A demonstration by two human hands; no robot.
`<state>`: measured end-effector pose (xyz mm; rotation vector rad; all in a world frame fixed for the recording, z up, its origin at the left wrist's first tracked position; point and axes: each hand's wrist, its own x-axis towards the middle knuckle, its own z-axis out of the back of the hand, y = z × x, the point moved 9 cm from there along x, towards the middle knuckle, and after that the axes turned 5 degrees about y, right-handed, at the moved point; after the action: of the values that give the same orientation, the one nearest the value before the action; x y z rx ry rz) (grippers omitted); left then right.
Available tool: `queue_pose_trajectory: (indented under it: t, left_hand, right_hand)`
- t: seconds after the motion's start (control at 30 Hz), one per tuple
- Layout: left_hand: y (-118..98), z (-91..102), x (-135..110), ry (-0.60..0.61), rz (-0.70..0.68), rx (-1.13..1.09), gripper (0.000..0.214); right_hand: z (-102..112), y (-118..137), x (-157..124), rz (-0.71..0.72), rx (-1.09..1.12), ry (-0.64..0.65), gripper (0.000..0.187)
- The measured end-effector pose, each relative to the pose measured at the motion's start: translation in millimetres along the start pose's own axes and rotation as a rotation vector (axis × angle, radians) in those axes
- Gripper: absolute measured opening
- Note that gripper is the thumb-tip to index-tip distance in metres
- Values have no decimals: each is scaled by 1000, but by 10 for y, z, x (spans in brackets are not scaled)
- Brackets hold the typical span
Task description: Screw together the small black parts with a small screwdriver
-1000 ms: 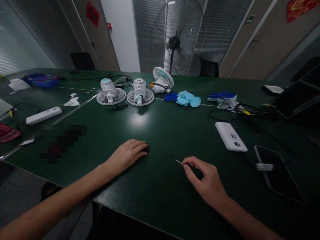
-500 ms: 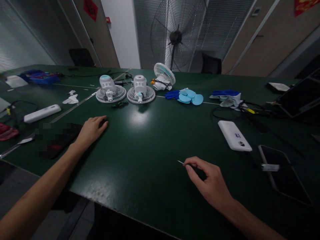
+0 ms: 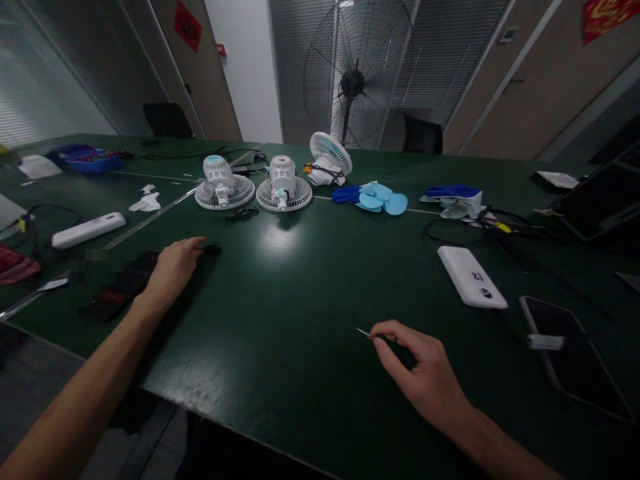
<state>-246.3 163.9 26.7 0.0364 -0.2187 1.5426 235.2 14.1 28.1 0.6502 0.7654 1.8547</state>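
My left hand hovers low over the table at the left, fingers stretched forward and holding nothing that I can see. Just right of its fingertips lies a small black object, too dark to name. Beneath and left of that wrist is a black flat case or pouch, partly blurred out. At the right front, my right hand pinches a thin metal-shafted tool between thumb and forefinger. The shaft points left; the rest of it is hidden in the hand.
Two white fan heads lie face down at the back, and another fan leans behind. Light-blue blades, gloves, a white power bank and a phone sit to the right.
My left hand has drawn back a little to the left, leaving the small black object in view on the table. My right hand keeps its pinch, nearly still. The view has tilted slightly.
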Motion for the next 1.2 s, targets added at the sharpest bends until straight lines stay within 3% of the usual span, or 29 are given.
queue_pose_trajectory:
  t: [0.33,0.53,0.83,1.2]
  left_hand:
    - [-10,-21,-29,33,-7,201,54]
    - [-57,108,-89,-24,50,154,56]
    - [-16,97,-49,-111,-10,44,53]
    - [-187,223,-83,-182,-41,-15,51]
  right_hand:
    - [11,34,27,-16,44,1,19]
    - [2,52,31,16,86,13,17]
    - [1,56,32,10,74,-8,16]
    - [-13,40,29,6,37,11,17]
